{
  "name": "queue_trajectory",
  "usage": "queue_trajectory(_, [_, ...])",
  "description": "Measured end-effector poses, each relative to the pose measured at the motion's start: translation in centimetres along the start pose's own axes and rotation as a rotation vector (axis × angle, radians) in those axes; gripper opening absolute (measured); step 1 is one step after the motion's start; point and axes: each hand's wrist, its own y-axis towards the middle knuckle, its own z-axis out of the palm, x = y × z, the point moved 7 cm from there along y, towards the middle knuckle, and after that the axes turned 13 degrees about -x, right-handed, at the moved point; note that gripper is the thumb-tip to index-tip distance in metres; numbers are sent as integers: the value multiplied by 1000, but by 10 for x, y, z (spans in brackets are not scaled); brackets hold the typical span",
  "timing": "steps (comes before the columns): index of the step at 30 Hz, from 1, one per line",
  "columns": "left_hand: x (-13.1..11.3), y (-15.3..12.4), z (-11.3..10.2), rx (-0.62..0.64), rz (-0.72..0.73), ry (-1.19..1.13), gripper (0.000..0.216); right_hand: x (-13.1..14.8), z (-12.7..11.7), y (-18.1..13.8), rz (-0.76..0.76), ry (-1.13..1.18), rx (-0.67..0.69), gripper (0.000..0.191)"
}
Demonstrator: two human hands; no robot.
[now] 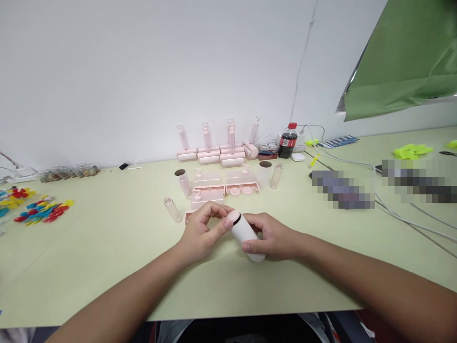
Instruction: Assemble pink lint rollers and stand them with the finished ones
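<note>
Near the lower middle of the frame, the right hand (pixel 269 238) is closed around a short white cylindrical roll (pixel 246 237), fingers curled over its body and thumb along the near side, so the roll lies tilted with one end pointing up and left. That end carries a round pale pink plastic cap (pixel 233 217). The left hand (pixel 203 231) meets it there: its fingers are bent in a loose pinch, the thumb tip pressed against the cap's edge and the index finger arched above it. Whether the cap is fully seated on the roll is hard to tell, since the fingers cover the joint.

Both hands rest on or just above a pale yellow-green tabletop (pixel 107 247) that fills the lower half of the frame. Just behind the hands, in the middle, lie pink plastic roller frames and covers (pixel 224 186) with a few clear plastic tubes (pixel 173 209) beside them. Further back against the white wall stands a row of pink lint rollers with upright handles (pixel 214 150). To the right of that row is a dark cola bottle with a red cap (pixel 288 141), and white cables (pixel 357 164) trail from there toward the right edge. At the far left of the frame sits a scatter of small red, yellow and blue plastic pieces (pixel 43 209). A green sheet (pixel 403 62) hangs in the upper right corner.
</note>
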Motion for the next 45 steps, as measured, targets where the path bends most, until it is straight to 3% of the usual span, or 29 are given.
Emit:
queue_trajectory(14, [-1, 0, 4, 109, 80, 84, 24, -1, -3, -1, 2, -15, 9, 46])
queue_trajectory(18, [-4, -2, 3, 168, 152, 101, 46, 1, -5, -1, 5, 60, -1, 44])
queue_trajectory(21, [-9, -3, -3, 54, 235, 141, 69, 3, -7, -1, 22, 104, -25, 44])
queue_trajectory(23, [-15, -3, -8, -32, 306, 170, 70, 3, -9, 0, 38, 127, -44, 45])
queue_trajectory(28, [-30, -7, 2, 252, 444, 331, 43, 4, -10, -2, 35, 91, -43, 47])
queue_trajectory(30, [-35, 0, -14, 184, 413, 393, 36, 5, -13, -2, 35, 63, -50, 46])
queue_trajectory(32, [-33, 9, -33, 101, 290, 507, 21, 5, -16, -2, 44, 55, -67, 44])
queue_trajectory(35, [-17, 15, -49, 132, 63, 766, 19, 7, -20, -2, 48, 62, -80, 41])
queue_trajectory(39, [11, 10, -43, 281, -85, 1011, 34, 7, -22, -2, 34, 41, -85, 39])
queue_trajectory(45, [27, 6, -31, 311, -73, 1210, 31, 9, -24, -4, 17, 4, -91, 38])
